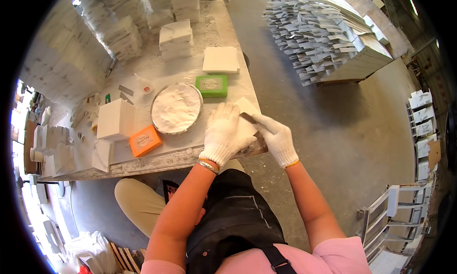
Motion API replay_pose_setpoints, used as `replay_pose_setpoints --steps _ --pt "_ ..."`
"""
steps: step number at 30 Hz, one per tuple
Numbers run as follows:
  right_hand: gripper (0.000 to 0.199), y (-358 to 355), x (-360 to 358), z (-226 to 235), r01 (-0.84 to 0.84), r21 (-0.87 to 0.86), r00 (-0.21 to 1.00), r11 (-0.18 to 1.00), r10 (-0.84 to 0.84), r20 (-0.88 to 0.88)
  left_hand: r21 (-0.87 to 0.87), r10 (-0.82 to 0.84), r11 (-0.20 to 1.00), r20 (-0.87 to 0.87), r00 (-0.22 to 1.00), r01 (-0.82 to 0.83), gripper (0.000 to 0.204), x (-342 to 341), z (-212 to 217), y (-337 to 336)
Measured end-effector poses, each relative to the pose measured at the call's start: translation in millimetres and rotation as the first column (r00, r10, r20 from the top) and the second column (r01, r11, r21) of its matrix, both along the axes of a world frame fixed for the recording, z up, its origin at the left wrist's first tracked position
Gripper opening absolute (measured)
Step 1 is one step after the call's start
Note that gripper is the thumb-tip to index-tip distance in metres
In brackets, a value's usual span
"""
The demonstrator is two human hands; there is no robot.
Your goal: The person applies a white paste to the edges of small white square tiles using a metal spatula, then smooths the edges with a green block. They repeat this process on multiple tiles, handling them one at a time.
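My left hand point(223, 133), fingers spread, presses flat on a white square stone tile point(247, 116); my right hand point(277, 138) pinches a small flat blade point(248, 117), right of the round foil-rimmed pan of white paste point(176, 107).

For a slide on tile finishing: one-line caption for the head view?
Gloved left hand steadies a white tile while right hand works a scraper across it.

A single head-worn fisheye view looks steeply down, close over the dusty white stone-topped table point(157, 152), whose straight edges bow toward the rim; the person's forearms enter from the lower edge.
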State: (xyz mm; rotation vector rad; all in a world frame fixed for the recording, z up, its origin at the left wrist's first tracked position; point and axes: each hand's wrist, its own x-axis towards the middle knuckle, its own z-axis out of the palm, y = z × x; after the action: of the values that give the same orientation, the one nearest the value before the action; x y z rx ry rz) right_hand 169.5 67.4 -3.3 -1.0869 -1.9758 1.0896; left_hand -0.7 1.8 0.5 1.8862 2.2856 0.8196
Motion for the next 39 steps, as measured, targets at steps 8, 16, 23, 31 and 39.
replay_pose_setpoints --steps 8,16,23,31,39 --pt "0.029 -1.6 6.9 -1.1 -0.034 0.022 0.997 0.999 0.032 0.073 -0.06 -0.063 0.996 0.058 0.996 0.066 0.089 0.4 1.5 -0.3" --pt "0.032 16.6 11.3 4.8 -0.028 -0.061 0.999 0.998 0.026 -0.026 -0.118 -0.063 0.991 0.022 0.998 0.065 0.098 -2.1 3.9 -1.9" --pt "0.029 -18.1 15.7 9.8 -0.161 -0.204 0.983 0.966 0.176 0.057 -0.015 -0.114 0.993 -0.018 0.993 0.114 0.095 -15.7 -11.6 -6.0" --pt "0.043 -27.7 58.7 59.0 -0.094 -0.501 0.985 0.86 0.007 -0.173 -0.086 -0.165 0.982 0.036 0.986 0.168 0.07 8.0 35.3 -54.6" --pt "0.053 -74.3 53.7 82.7 -0.133 -0.227 0.987 0.965 0.107 -0.122 0.116 -0.138 0.99 0.844 0.518 0.073 0.059 54.3 45.8 -77.1"
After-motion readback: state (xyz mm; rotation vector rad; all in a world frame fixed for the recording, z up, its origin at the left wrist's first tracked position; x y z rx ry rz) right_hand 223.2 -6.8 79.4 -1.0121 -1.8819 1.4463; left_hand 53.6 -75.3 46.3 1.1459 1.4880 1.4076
